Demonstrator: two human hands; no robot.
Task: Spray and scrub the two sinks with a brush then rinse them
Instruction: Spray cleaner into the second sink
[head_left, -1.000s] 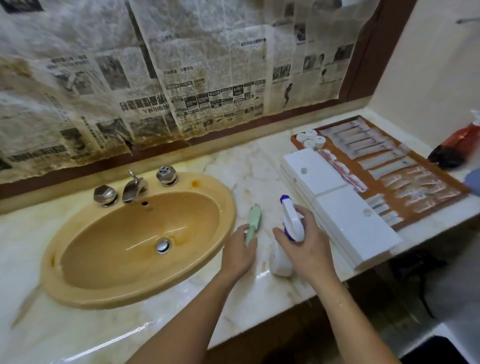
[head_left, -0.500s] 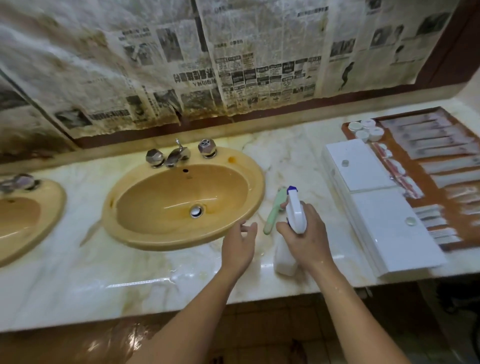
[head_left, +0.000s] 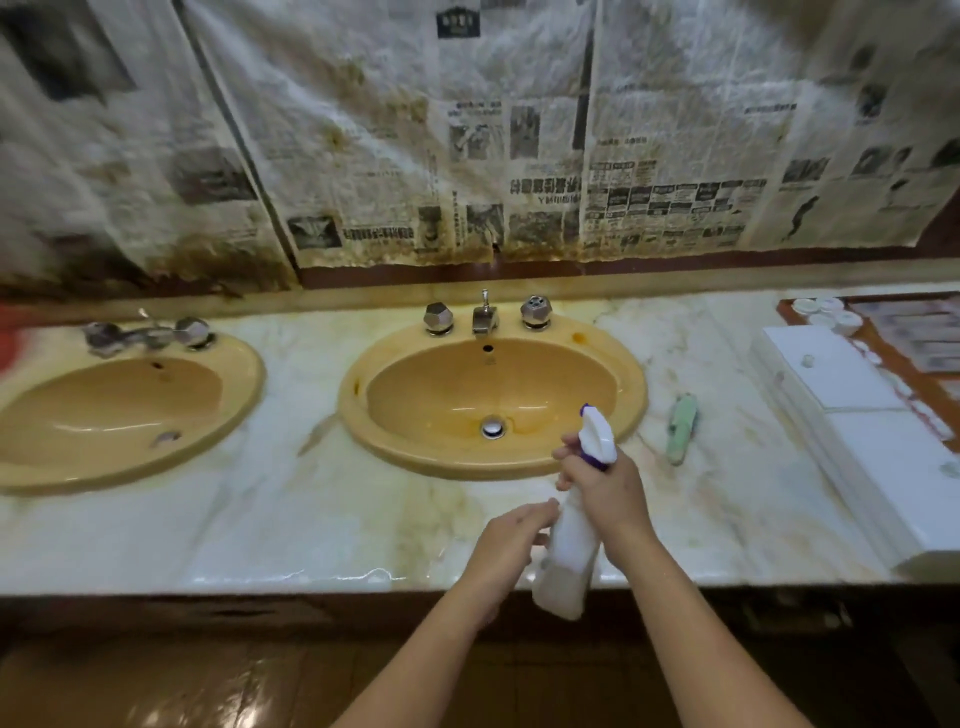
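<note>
The white plastic spray bottle with a white trigger head and purple collar (head_left: 571, 525) is lifted off the counter, tilted with its nozzle aimed forward and to the left toward the nearer mustard-yellow oval ceramic sink (head_left: 395, 447), in front of that sink's near rim. The right hand (head_left: 605, 488) is wrapped around the bottle's neck with fingers at the trigger; the left hand (head_left: 511, 540) lies against the lower body of the bottle with fingers loosely curled, and whether it truly grips or only steadies cannot be told. The likeliest trouble, as I judge it, is the aim: the nozzle sits low and near the rim, so a squeeze could wet the cream veined marble counter (head_left: 311, 525) and not the bowl. The counter's front edge shines as if wet, so hands may be slick and the bottle could twist or slip. The bottle's lower part looks cloudy, its level unclear. The pale green plastic scrub brush (head_left: 681, 428) lies on the counter just right of that sink, untouched. A second matching yellow sink (head_left: 228, 410) sits well to the left, and mist could drift to the flat white boxes (head_left: 857, 431) at the right.
</note>
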